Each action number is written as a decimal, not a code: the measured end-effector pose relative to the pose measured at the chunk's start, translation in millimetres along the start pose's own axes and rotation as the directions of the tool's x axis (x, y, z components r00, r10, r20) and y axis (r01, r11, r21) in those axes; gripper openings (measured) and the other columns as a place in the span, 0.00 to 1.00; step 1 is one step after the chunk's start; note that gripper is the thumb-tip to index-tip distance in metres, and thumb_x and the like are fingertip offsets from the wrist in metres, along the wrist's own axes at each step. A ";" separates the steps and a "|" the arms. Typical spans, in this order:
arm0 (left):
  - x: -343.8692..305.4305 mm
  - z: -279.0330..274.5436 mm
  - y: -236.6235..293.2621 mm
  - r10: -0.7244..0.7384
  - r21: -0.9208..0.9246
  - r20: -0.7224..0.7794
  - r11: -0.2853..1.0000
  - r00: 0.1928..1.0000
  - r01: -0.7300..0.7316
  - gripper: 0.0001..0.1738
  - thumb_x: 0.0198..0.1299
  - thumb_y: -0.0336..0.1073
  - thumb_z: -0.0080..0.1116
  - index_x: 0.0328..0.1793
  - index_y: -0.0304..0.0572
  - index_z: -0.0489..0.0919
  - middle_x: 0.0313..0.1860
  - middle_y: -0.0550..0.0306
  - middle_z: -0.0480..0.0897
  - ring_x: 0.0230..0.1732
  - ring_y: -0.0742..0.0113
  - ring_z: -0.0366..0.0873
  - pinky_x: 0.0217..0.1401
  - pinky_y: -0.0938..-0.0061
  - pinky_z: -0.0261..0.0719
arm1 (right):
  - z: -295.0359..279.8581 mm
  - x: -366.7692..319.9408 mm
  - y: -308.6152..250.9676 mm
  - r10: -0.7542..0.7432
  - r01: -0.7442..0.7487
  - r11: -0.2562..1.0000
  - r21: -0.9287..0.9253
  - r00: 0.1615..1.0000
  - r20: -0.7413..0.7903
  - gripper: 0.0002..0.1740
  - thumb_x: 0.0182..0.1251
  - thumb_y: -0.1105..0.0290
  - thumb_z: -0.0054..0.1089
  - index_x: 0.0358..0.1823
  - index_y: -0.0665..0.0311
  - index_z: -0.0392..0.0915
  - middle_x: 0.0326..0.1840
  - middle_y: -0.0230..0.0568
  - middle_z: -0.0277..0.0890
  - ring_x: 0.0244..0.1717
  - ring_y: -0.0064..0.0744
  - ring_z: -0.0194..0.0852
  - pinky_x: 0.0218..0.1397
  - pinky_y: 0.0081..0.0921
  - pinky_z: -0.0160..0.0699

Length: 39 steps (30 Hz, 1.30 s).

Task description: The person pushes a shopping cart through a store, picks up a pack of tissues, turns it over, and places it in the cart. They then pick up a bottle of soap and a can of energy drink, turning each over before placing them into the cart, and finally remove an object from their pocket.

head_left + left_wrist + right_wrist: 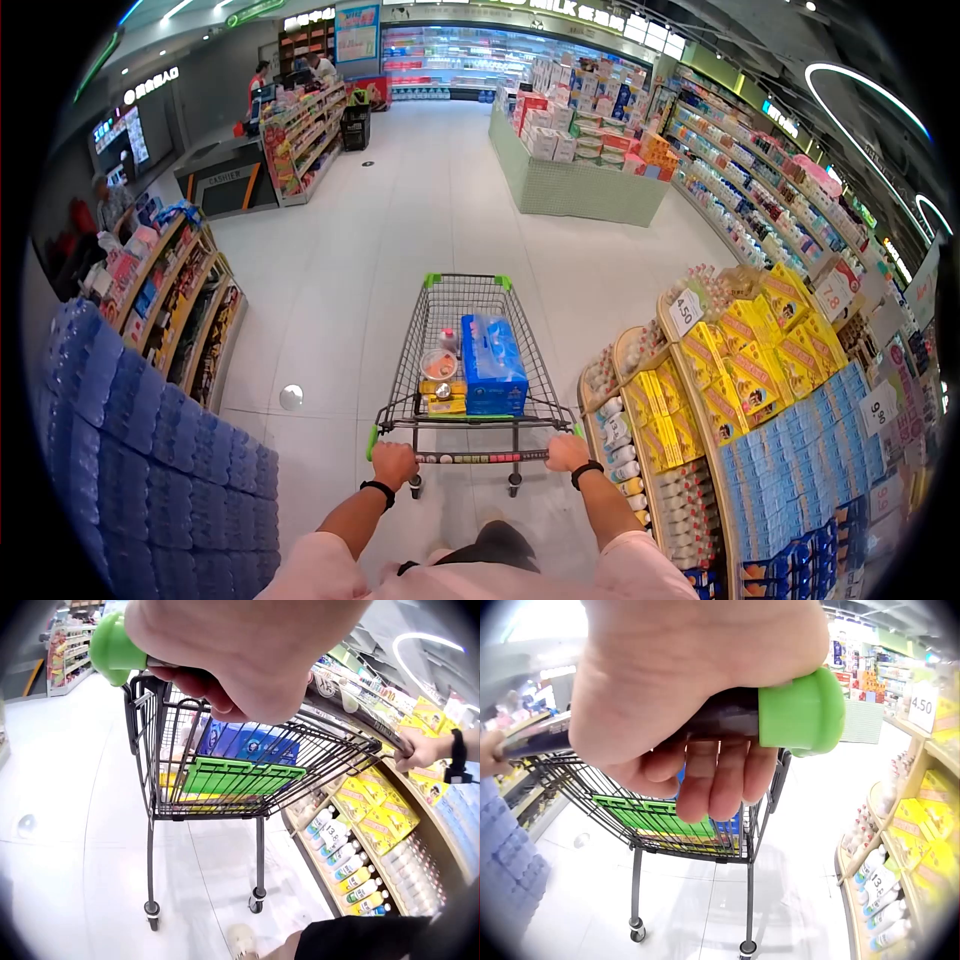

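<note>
Both hands are on the handlebar (482, 457) of a wire shopping cart (410, 408). My left hand (394, 462) grips its left end, and in the left wrist view the left hand (247, 652) has fingers curled under the bar beside a green end cap (116, 649). At the other end my right hand (568, 453) holds on; in the right wrist view its fingers (727, 780) hang curled round the bar. Inside the basket lie a large blue package (494, 365), a round clear-lidded tub (439, 364), a small pink-capped bottle (448, 340) and yellow packs (447, 405).
Stacked blue bottle packs (150, 460) stand close on the left, with a snack shelf (185, 300) beyond. Shelves of yellow boxes (745, 365) curve close by on the right. Ahead are a green-sided display bin (585, 195), a cashier counter (228, 178) and pale floor tiles (400, 210).
</note>
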<state>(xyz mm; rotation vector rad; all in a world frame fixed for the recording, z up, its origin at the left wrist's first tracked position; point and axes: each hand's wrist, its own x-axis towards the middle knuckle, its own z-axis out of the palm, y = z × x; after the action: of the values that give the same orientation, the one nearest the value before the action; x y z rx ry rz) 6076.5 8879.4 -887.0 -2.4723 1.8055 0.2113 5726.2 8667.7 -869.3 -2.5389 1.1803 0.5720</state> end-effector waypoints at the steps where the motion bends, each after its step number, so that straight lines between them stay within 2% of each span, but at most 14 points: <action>1: 27.7 -0.1 -4.1 -0.004 0.000 -0.002 1.000 1.000 0.004 0.12 0.51 0.46 0.65 0.22 0.50 0.86 0.24 0.52 0.86 0.28 0.56 0.85 0.37 0.62 0.74 | -11.2 22.0 7.1 -0.001 0.001 1.000 0.003 1.000 0.001 0.13 0.48 0.63 0.61 0.31 0.63 0.86 0.36 0.53 0.86 0.41 0.51 0.86 0.44 0.44 0.85; 6: 143.5 -3.9 -8.3 -0.027 0.029 -0.011 0.999 1.000 0.028 0.14 0.52 0.49 0.66 0.25 0.49 0.87 0.25 0.53 0.86 0.29 0.56 0.85 0.39 0.62 0.74 | -40.2 139.3 51.4 -0.032 0.032 0.999 -0.005 0.999 -0.032 0.13 0.48 0.63 0.61 0.31 0.63 0.87 0.35 0.53 0.85 0.39 0.52 0.86 0.44 0.44 0.85; 9: 213.6 -10.7 -13.4 -0.052 0.024 0.026 0.998 0.998 0.051 0.12 0.50 0.47 0.65 0.25 0.49 0.87 0.25 0.53 0.86 0.29 0.56 0.85 0.39 0.62 0.74 | -67.0 207.1 71.2 -0.063 0.063 0.998 -0.007 0.997 -0.044 0.14 0.48 0.63 0.61 0.33 0.62 0.87 0.35 0.52 0.86 0.39 0.53 0.86 0.43 0.45 0.85; 10: 237.0 -7.3 -16.6 -0.061 0.044 0.050 0.997 0.997 0.058 0.10 0.50 0.45 0.64 0.25 0.50 0.87 0.25 0.53 0.86 0.30 0.56 0.85 0.40 0.62 0.74 | -78.0 229.7 78.6 -0.078 0.079 0.997 -0.002 0.996 0.046 0.14 0.49 0.63 0.61 0.33 0.62 0.87 0.36 0.51 0.86 0.40 0.52 0.86 0.44 0.44 0.85; 13: 303.8 -5.4 -23.7 -0.098 0.045 0.095 0.995 0.991 0.094 0.11 0.50 0.45 0.63 0.25 0.50 0.87 0.25 0.52 0.86 0.30 0.55 0.85 0.41 0.62 0.74 | -113.3 286.7 93.3 -0.075 0.076 0.997 -0.013 0.996 0.056 0.13 0.50 0.62 0.61 0.33 0.61 0.87 0.38 0.52 0.86 0.42 0.52 0.86 0.45 0.44 0.85; 16: 369.4 -11.5 -28.7 -0.092 0.020 0.042 0.996 0.995 0.091 0.08 0.45 0.40 0.61 0.23 0.48 0.86 0.23 0.49 0.85 0.27 0.53 0.84 0.39 0.61 0.75 | -133.1 356.9 113.1 -0.056 0.058 0.998 -0.021 0.995 0.087 0.13 0.50 0.62 0.61 0.33 0.61 0.87 0.38 0.51 0.86 0.43 0.51 0.85 0.46 0.44 0.85; 19: 441.9 -7.1 -41.2 -0.115 0.008 0.035 0.993 0.993 0.114 0.07 0.45 0.40 0.61 0.23 0.49 0.86 0.23 0.50 0.85 0.28 0.53 0.84 0.39 0.61 0.75 | -159.8 421.3 128.3 -0.063 0.063 0.998 -0.016 0.997 0.039 0.13 0.50 0.63 0.60 0.32 0.60 0.87 0.38 0.50 0.86 0.42 0.51 0.86 0.45 0.44 0.85; 23: 537.8 -11.6 -63.5 -0.082 0.004 -0.025 0.997 0.996 0.082 0.07 0.45 0.40 0.62 0.22 0.49 0.85 0.23 0.51 0.85 0.27 0.53 0.84 0.38 0.62 0.75 | -198.1 503.3 139.1 -0.047 0.050 0.998 -0.048 0.997 0.056 0.13 0.50 0.63 0.60 0.33 0.60 0.87 0.38 0.49 0.86 0.43 0.51 0.86 0.46 0.44 0.85; 28: 659.7 -10.9 -103.0 -0.046 0.013 -0.046 0.999 0.998 0.046 0.14 0.51 0.48 0.66 0.21 0.50 0.86 0.24 0.52 0.86 0.28 0.55 0.84 0.38 0.63 0.74 | -239.5 609.4 151.5 -0.022 0.024 0.999 -0.047 0.999 0.045 0.14 0.51 0.63 0.59 0.34 0.60 0.87 0.39 0.49 0.86 0.42 0.51 0.86 0.47 0.45 0.85; 33: 772.4 -12.4 -130.3 -0.027 0.030 -0.020 0.999 0.999 0.028 0.20 0.54 0.56 0.67 0.22 0.49 0.85 0.23 0.53 0.85 0.26 0.56 0.84 0.38 0.63 0.74 | -267.6 718.2 170.6 -0.043 0.043 0.999 -0.004 0.999 -0.001 0.14 0.49 0.61 0.61 0.30 0.63 0.86 0.37 0.54 0.85 0.40 0.53 0.85 0.45 0.45 0.84; 37: 859.2 -19.6 -147.8 -0.026 0.027 -0.020 0.999 0.999 0.027 0.20 0.53 0.55 0.68 0.22 0.49 0.85 0.23 0.54 0.85 0.27 0.56 0.84 0.38 0.63 0.74 | -300.8 794.3 181.4 -0.017 0.018 1.000 -0.010 0.999 0.030 0.12 0.50 0.63 0.60 0.30 0.62 0.87 0.35 0.51 0.86 0.40 0.52 0.86 0.45 0.44 0.85; 39: 901.2 -19.7 -155.5 -0.035 0.027 -0.025 0.999 0.999 0.035 0.19 0.52 0.55 0.68 0.22 0.50 0.85 0.22 0.54 0.84 0.27 0.56 0.83 0.39 0.63 0.74 | -312.8 838.3 191.5 -0.042 0.042 0.999 -0.010 0.999 -0.001 0.12 0.50 0.64 0.60 0.29 0.62 0.86 0.34 0.52 0.86 0.39 0.52 0.86 0.43 0.45 0.85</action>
<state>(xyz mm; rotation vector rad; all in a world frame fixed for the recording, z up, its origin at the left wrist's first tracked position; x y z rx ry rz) 6495.5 8075.5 -1009.4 -2.4964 1.7606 0.1544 6142.7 7863.4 -999.4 -2.5664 1.1242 0.5685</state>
